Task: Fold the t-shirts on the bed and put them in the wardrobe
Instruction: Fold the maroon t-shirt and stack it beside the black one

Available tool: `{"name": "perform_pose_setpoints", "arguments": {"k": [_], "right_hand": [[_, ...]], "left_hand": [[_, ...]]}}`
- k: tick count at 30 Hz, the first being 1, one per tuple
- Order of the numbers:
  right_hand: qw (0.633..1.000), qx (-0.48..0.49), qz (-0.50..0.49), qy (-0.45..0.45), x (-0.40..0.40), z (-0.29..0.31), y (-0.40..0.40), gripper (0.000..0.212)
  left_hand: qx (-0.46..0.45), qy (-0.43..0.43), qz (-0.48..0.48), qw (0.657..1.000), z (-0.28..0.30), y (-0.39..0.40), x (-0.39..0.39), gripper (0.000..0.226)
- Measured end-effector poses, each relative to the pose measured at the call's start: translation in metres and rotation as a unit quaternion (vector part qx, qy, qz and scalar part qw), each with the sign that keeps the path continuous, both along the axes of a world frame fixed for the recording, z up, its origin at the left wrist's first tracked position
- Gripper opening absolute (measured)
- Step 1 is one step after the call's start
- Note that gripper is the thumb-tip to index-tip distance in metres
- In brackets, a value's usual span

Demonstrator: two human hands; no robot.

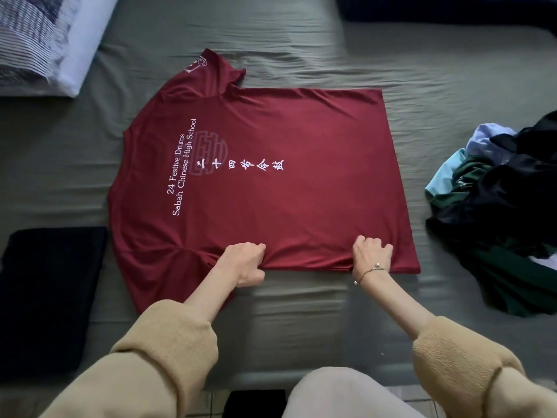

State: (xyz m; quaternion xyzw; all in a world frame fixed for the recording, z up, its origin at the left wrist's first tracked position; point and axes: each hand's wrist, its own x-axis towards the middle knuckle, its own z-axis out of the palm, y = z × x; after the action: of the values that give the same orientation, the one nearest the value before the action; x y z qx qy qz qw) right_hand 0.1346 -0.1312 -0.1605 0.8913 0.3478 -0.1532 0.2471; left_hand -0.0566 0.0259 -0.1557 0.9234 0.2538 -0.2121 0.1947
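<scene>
From the head camera, the dark red cotton t-shirt with white printed lettering (pixel 271 176) lies spread flat, printed side up, across the grey-green sheeted bed (pixel 301 40), its collar toward the left and its hem toward the right, so that one long side runs along the near edge where the person can reach it; that layout looks chosen to give a smooth base for a lengthwise fold; the left hand (pixel 245 263) has its fingers curled into the cloth at the near edge, close to where the near sleeve joins the body, and the fabric puckers under that pinch; the right hand (pixel 372 254), a thin bracelet at its wrist, likewise clamps a fold of the near edge toward the hem; both hands are closed on the shirt, well apart from each other, which I judge spreads the pull so the side panel can lift evenly and be laid over toward the middle; the far sleeve sticks up beyond the body, not yet tucked in; to the left, a folded dark navy garment (pixel 51 297) sits flat near the bed's edge, probably set aside as finished; to the right, a loose heap of unfolded clothes in black, green and pale blue (pixel 497 206) waits well clear of the shirt; a striped pillow (pixel 39 40) rests at the far left corner; no wardrobe shows.
</scene>
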Motion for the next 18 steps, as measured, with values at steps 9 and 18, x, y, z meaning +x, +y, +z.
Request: {"name": "perform_pose_setpoints", "arguments": {"k": [9, 18], "right_hand": [[0.996, 0.081, 0.03, 0.008, 0.009, -0.003, 0.038, 0.032], [0.985, 0.156, -0.005, -0.08, 0.019, -0.03, 0.029, 0.026]], "left_hand": [[-0.014, -0.151, 0.039, 0.988, -0.017, -0.007, 0.024, 0.011], [0.037, -0.201, -0.013, 0.979, -0.031, -0.031, 0.05, 0.014]]}}
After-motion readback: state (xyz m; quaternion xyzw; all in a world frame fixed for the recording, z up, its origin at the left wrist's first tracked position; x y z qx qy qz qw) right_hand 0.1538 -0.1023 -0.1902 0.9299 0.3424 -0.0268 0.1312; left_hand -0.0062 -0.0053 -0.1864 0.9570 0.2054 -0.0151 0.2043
